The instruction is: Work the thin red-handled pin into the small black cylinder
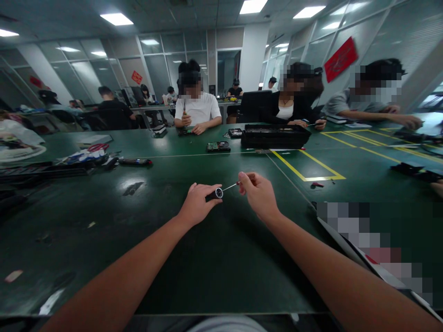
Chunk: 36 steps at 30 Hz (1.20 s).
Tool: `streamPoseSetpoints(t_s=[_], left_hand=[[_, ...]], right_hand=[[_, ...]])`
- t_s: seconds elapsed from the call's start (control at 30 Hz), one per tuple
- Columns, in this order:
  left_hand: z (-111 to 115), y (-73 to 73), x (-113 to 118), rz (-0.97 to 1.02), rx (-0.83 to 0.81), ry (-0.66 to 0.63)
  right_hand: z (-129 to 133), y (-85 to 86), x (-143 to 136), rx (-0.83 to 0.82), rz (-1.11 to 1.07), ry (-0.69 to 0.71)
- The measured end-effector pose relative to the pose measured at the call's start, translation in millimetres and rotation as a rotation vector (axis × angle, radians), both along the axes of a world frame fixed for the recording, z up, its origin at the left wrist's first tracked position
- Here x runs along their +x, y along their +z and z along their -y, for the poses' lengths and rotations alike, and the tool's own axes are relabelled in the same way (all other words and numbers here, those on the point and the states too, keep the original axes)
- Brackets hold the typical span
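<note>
Between the thumb and fingers of my left hand (198, 203) is a small black cylinder (211, 196) with a pale ring around its end face. That end points toward my right hand (259, 193), which pinches a thin screwdriver (230, 186) near its reddish handle. The bright metal shaft slants down to the left, and its tip is at the cylinder's ringed end; whether it is inside, I cannot tell. Both hands are held just above the green table (221, 258).
Across the table lie a circuit board (218, 146) and a long black casing (276, 136). A pen-like tool (135, 162) and red-handled scissors (98, 147) are at the left. Yellow tape (323, 178) marks the right side. Several people work around the table.
</note>
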<state>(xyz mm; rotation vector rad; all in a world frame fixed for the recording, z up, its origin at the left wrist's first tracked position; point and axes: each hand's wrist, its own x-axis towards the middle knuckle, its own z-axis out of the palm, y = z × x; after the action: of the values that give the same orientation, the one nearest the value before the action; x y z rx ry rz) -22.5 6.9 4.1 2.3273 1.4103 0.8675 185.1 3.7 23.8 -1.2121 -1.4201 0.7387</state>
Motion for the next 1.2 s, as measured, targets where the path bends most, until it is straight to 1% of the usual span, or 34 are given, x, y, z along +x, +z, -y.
streamPoseSetpoints(t_s=[0.1, 0.17, 0.3, 0.4, 0.47, 0.53, 0.63, 0.73, 0.8, 0.93, 1.0, 1.2], left_hand=[[0.1, -0.6, 0.3, -0.004, -0.002, 0.016], [-0.4, -1.7, 0.6, -0.014, -0.007, 0.018], [-2.8, -4.5, -0.7, -0.026, -0.001, 0.01], [-4.1, -5.0, -2.3, -0.019, 0.006, 0.015], [-4.0, -4.7, -2.6, -0.015, 0.002, 0.02], [-3.4, -4.7, -2.4, -0.015, -0.002, 0.02], [-3.1, -5.7, -2.5, -0.013, -0.003, 0.012], [-4.5, -7.2, -4.3, -0.002, 0.0, 0.017], [-5.6, -7.8, -5.7, -0.001, 0.0, 0.022], [-6.3, -7.3, -6.7, -0.01, 0.0, 0.028], [-6.1, -6.7, -6.2, -0.013, -0.001, 0.031], [-3.6, -2.3, -4.2, -0.009, -0.005, 0.078]], right_hand=[[3.2, 6.4, 0.9, -0.022, 0.121, -0.031], [2.5, 6.7, 0.5, -0.01, 0.136, -0.034], [0.3, 2.1, -0.8, 0.052, 0.074, 0.05], [1.9, 0.8, -0.6, 0.042, 0.134, 0.107], [2.9, 0.9, -0.3, 0.044, 0.192, 0.091], [2.4, 0.5, 0.0, 0.054, 0.223, 0.038], [-0.5, -1.7, 1.0, 0.051, 0.186, -0.01], [-2.3, -3.0, 2.6, 0.034, 0.145, 0.054], [-1.9, -2.0, 3.3, 0.023, 0.176, 0.095], [-0.7, 1.1, 3.1, -0.002, 0.28, 0.062], [-0.8, 0.8, 2.6, -0.013, 0.255, 0.05], [-5.5, -5.8, -1.9, 0.036, 0.024, 0.071]])
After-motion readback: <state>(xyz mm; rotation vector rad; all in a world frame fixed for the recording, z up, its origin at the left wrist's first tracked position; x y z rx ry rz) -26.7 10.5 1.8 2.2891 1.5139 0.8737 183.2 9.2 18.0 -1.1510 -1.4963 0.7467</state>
